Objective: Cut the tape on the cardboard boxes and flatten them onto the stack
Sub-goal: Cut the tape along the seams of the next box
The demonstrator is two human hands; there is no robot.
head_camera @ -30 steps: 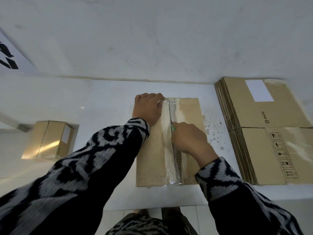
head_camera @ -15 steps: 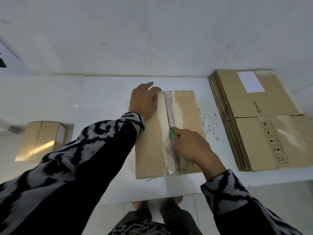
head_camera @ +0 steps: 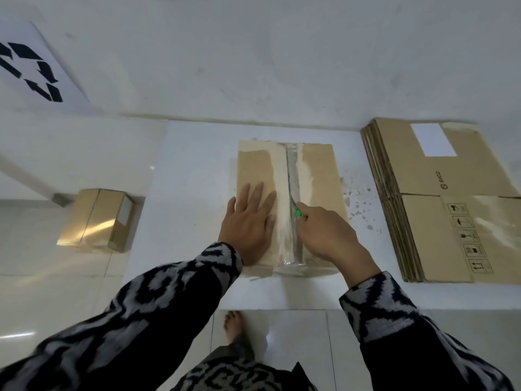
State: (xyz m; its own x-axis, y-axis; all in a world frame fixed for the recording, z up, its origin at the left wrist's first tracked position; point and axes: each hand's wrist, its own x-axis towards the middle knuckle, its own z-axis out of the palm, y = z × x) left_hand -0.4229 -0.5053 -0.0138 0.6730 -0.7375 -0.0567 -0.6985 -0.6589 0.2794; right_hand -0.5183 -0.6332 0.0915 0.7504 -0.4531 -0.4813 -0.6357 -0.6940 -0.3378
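Left hand (head_camera: 248, 224) now lower on the box (head_camera: 318, 176), flat, fingers (head_camera: 258, 193) off its far edge.

Two closed cardboard boxes are showing: one taped box (head_camera: 315, 176) is lying in the middle of the white sheet (head_camera: 197, 165), one smaller box (head_camera: 98, 221) is standing off its left edge. One stack of flattened boxes (head_camera: 439, 204) is lying at its right edge. One green cutter (head_camera: 297, 212) and two hands are showing.

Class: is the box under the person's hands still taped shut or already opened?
Shut. The box's flaps lie flat and closed, with clear tape along the centre seam.
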